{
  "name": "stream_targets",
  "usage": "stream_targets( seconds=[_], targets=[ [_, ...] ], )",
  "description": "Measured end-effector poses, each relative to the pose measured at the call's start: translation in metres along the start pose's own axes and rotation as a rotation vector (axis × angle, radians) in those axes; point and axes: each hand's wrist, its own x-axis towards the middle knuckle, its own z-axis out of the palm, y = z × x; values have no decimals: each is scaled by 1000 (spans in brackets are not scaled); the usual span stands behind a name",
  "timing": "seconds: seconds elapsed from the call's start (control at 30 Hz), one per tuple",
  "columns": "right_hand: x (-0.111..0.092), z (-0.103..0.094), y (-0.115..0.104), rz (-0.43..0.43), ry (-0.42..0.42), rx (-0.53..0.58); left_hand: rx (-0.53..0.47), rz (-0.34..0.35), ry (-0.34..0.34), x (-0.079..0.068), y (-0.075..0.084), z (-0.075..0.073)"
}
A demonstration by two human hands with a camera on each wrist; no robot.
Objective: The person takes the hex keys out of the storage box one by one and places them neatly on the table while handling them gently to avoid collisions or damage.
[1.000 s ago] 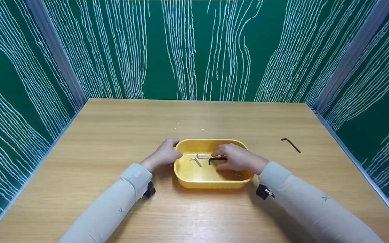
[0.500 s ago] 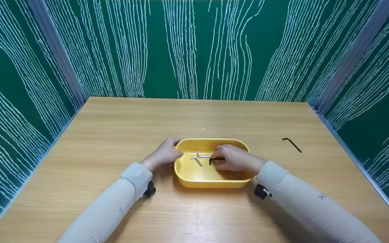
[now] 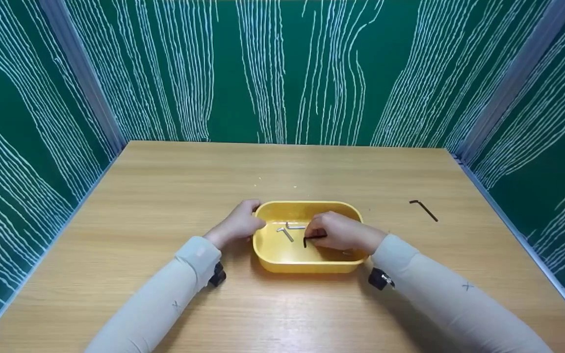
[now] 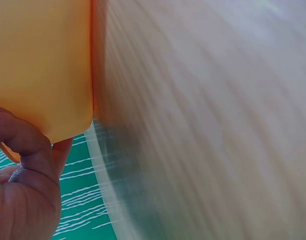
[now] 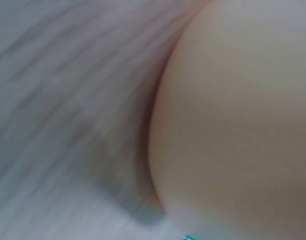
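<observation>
Black hex key (image 3: 314, 238) has shifted nearer, jutting leftward from the pinching right hand (image 3: 337, 230).

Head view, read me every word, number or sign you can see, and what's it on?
"X" mark on the left sleeve.
"X" mark on the right sleeve.
Yellow tray: no text visible.
Hex keys: any markings too small to read.

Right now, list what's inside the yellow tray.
The yellow tray holds two silver hex keys and a black hex key, pinched by the right grip, which hides its right end and anything beneath. A pale glint near the tray's right end is unclear.
</observation>
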Motion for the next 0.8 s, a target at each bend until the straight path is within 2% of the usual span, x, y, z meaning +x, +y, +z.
stream_targets(
  seconds=[0.47, 0.8],
  targets=[
    [4, -3, -6, 6, -37, 29, -3, -9, 3, 0, 0, 0],
    [5, -2, -7, 93, -66, 44, 0, -18, 3, -1, 1, 0]
  ],
)
